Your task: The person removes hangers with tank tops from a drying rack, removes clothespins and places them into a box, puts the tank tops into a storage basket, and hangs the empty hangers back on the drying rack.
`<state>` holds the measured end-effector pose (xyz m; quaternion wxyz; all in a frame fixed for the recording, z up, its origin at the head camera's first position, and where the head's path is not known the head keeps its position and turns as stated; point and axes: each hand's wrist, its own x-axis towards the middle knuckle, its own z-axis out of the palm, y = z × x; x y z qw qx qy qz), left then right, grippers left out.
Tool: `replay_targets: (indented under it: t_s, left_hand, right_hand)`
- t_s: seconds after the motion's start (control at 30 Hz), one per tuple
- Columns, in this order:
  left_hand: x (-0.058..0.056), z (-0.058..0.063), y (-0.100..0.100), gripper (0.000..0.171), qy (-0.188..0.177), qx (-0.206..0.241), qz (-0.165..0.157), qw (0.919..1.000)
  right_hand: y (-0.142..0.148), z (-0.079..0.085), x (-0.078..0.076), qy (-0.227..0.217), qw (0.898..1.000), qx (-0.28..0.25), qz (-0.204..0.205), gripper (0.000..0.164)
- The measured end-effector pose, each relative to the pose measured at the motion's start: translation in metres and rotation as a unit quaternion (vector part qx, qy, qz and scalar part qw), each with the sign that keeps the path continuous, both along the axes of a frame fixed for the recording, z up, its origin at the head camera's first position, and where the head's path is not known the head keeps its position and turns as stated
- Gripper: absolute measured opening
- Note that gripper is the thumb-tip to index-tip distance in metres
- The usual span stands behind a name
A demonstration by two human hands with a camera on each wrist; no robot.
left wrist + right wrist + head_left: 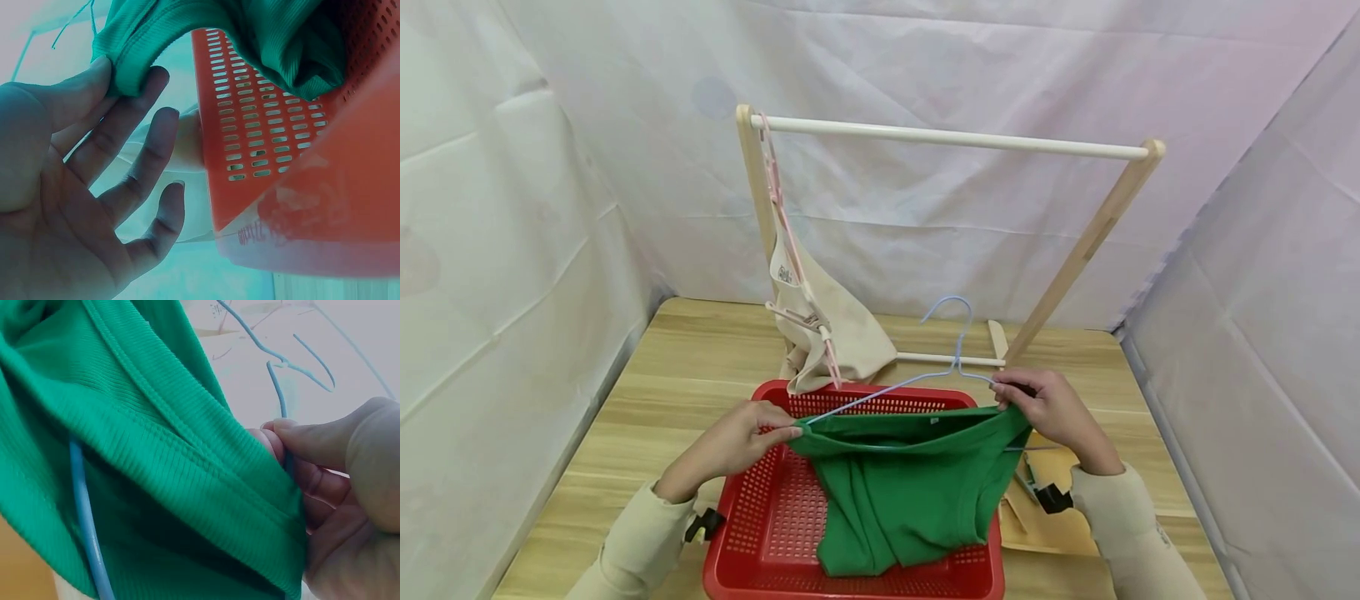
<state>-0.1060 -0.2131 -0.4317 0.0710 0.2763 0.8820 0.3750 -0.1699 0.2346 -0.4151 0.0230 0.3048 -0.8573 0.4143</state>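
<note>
A green ribbed garment hangs between the hands, its banded opening facing up. A light blue wire hanger sits partly inside that opening, hook upward; its lower bar sticks out past the garment's right side. My left hand pinches the left corner of the band between thumb and index finger, the other fingers spread. With thumb and fingertips, my right hand pinches the hanger's right shoulder wire, close beside the band. Cloth hides much of the hanger's lower part.
A red perforated basket stands beneath the garment. Behind it is a wooden rack with a white rail; a pink clip hanger with a beige cloth hangs at its left end. Brown paper lies right of the basket.
</note>
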Motion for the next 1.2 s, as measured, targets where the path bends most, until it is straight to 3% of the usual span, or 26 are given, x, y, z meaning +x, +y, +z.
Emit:
replay_targets:
  t_s: [0.3, 0.57, 1.2]
  left_hand:
    - [-0.001, -0.001, 0.001, 0.017, -0.005, -0.001, 0.003, 1.0]
    - [-0.001, -0.002, 0.001, 0.015, -0.012, -0.001, -0.002, 0.9999]
    - [0.002, 0.001, 0.008, 0.014, -0.002, -0.004, -0.025, 0.9997]
  right_hand:
    - [0.007, -0.009, -0.003, -0.008, 1.0, 0.002, -0.001, 0.018]
    - [0.011, -0.005, 0.0, -0.064, 0.997, -0.015, -0.032, 0.018]
    - [0.011, -0.01, 0.001, -0.168, 0.976, -0.103, -0.094, 0.024]
